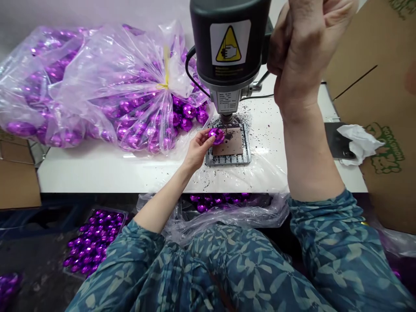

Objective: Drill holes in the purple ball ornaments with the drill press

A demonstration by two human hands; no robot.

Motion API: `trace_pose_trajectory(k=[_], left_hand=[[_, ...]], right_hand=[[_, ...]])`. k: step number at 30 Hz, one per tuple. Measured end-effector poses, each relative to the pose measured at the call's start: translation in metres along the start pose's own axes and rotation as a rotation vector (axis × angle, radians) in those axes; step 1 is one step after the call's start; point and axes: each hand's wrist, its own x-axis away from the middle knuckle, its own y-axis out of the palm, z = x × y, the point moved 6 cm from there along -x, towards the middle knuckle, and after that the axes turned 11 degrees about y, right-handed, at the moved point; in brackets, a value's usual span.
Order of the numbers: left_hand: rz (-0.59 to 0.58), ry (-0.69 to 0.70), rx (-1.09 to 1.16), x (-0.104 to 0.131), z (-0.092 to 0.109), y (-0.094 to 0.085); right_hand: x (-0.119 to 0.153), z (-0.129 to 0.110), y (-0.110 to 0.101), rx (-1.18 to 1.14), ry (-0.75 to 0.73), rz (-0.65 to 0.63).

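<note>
Between the thumb and fingers of my left hand (199, 148) is a shiny purple faceted ball (216, 136). It is beside the bit of a black drill press (230, 43), over a brown board (231, 145) on the slotted metal base (227, 160). Dark shavings lie scattered on the board and around the base. My right hand (300, 47) is raised at the right side of the drill press head, its fingers curled closed. What those fingers hold is hidden behind the hand and the machine.
Clear bags of purple balls (130, 95) fill the table's left. An open bag (227, 212) and a tray of balls (94, 238) are below the table edge. A dark flat object (336, 141), crumpled white paper (360, 141) and a cardboard box (373, 95) are on the right.
</note>
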Motion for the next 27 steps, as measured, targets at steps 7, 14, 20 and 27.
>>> trace_pose_trajectory(k=[7,14,20,27], left_hand=[[-0.079,0.130,-0.214,-0.020,-0.020,0.000],[-0.172,0.232,-0.399,-0.024,-0.025,0.008],[-0.293,0.427,-0.561,-0.013,-0.021,0.024],[-0.340,0.401,-0.544,-0.012,-0.027,0.028]], right_hand=[[-0.003,0.005,0.001,0.044,0.030,0.033],[-0.001,0.001,0.004,0.067,0.084,0.076],[0.005,-0.006,0.006,0.027,0.104,0.056],[0.009,-0.009,0.005,-0.024,0.164,-0.008]])
